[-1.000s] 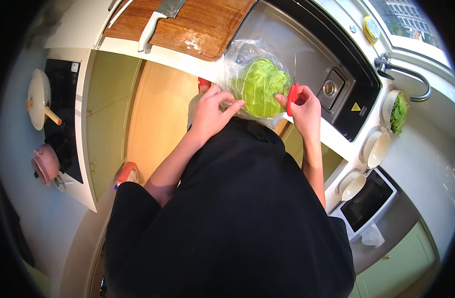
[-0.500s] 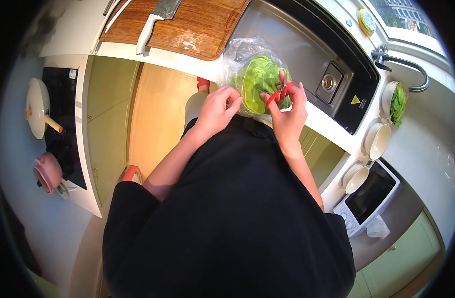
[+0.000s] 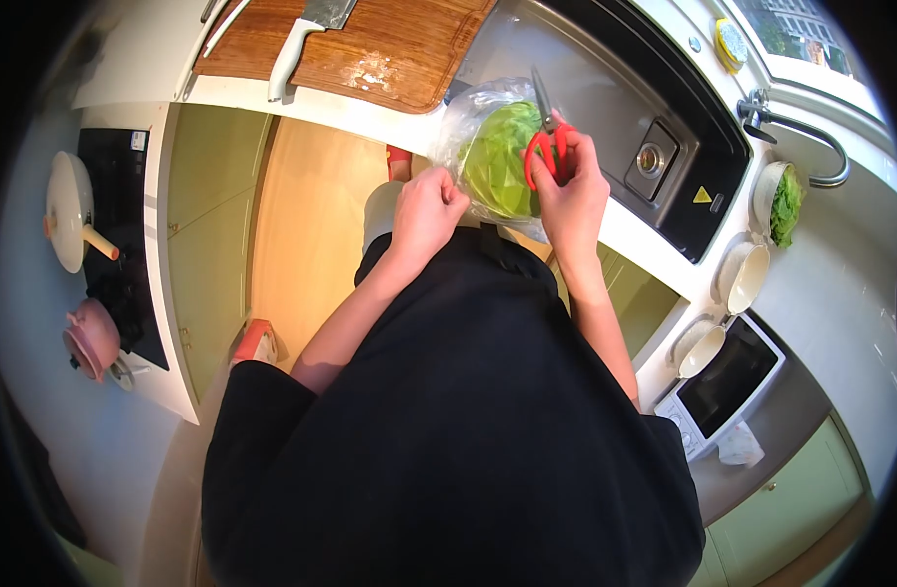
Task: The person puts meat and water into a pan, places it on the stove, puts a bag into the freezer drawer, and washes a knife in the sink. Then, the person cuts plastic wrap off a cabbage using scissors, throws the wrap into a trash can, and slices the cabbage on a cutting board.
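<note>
A green lettuce [image 3: 497, 164] lies in a clear plastic bag [image 3: 452, 137] at the front edge of the sink. My left hand [image 3: 429, 212] is closed at the near left edge of the bag and seems to pinch its film; the fingertips are partly hidden. My right hand [image 3: 575, 192] grips red-handled scissors [image 3: 548, 147] over the right side of the lettuce. The scissor blades point up toward the sink and look closed together.
Left of the sink, a wooden cutting board [image 3: 409, 49] holds a white-handled cleaver [image 3: 290, 61]. A faucet [image 3: 810, 127] stands behind the sink [image 3: 605, 88]. To the right are a bowl of greens [image 3: 783, 207], two cream bowls [image 3: 744, 279] and a microwave [image 3: 727, 391]. The stove [image 3: 125, 235] is far left.
My right hand has turned the scissors so the blades point away from me, and its fingers have closed round the handles. My left hand has shifted slightly left, its fingers curled tighter.
</note>
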A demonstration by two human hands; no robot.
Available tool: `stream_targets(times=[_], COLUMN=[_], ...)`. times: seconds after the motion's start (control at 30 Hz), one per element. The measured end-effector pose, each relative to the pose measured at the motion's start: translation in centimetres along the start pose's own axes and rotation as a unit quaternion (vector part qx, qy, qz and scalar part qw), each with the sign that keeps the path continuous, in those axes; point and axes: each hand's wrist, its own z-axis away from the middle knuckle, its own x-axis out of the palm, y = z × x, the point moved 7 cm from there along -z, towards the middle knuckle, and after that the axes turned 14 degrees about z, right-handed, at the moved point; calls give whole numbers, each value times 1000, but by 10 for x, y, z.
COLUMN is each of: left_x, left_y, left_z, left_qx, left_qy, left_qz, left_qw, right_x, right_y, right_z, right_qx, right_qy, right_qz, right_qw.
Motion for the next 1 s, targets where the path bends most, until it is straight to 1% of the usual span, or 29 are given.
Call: stream_targets(times=[0.03, 0.13, 0.17, 0.23, 0.27, 0.33, 0.4, 0.43, 0.53, 0.57, 0.67, 0.7, 0.8, 0.83, 0.93, 0.97, 1.0], left_x=[-2, -6, -5, -3, 0, 5, 12, 16, 26, 26, 33, 33, 36, 40, 50, 52, 55], left_y=[0, -11, -12, -14, -18, -26, -25, -23, -4, 7, 20, 23, 39, 30, 48, 48, 49], left_z=[0, -5, -6, -9, -10, -18, -24, -27, -38, -42, -57, -62, -64, -72, -79, -81, -81], left_qx=[0, -22, -18, -7, -12, -20, -79, -108, -126, -110, -100, -99, -156, -136, -156, -167, -180], left_qy=[9, 36, 30, 12, -5, -37, -60, -73, -139, -145, -144, -142, -102, -144, -194, -144, -169], left_qz=[-6, 39, 46, 56, 95, 168, 306, 372, 541, 578, 574, 574, 594, 586, 632, 639, 662], left_qw=[1000, 998, 998, 998, 995, 985, 947, 919, 820, 795, 800, 800, 782, 786, 734, 737, 708], right_x=[-1, -1, -2, -7, -10, -7, -6, -7, -11, -12, -14, -11, -4, -2, 8, 10, 15], right_y=[-3, 2, 3, 4, 6, 18, 27, 34, 58, 68, 87, 96, 117, 124, 147, 152, 162], right_z=[-3, -16, -21, -30, -33, -43, -53, -58, -71, -72, -61, -56, -40, -33, -11, -4, 4], right_qx=[-14, -34, -24, -6, 5, -5, -13, 7, 51, 67, 64, 81, 111, 128, 199, 208, 219], right_qy=[0, 16, 10, 6, 2, -11, -24, -41, -88, -110, -75, -92, -70, -56, -44, -32, -29], right_qz=[18, -6, -21, -9, -2, -21, -46, -56, -158, -154, -267, -277, -350, -357, -390, -403, -413], right_qw=[1000, 999, 999, 1000, 1000, 1000, 999, 998, 982, 980, 959, 953, 928, 924, 898, 891, 884])
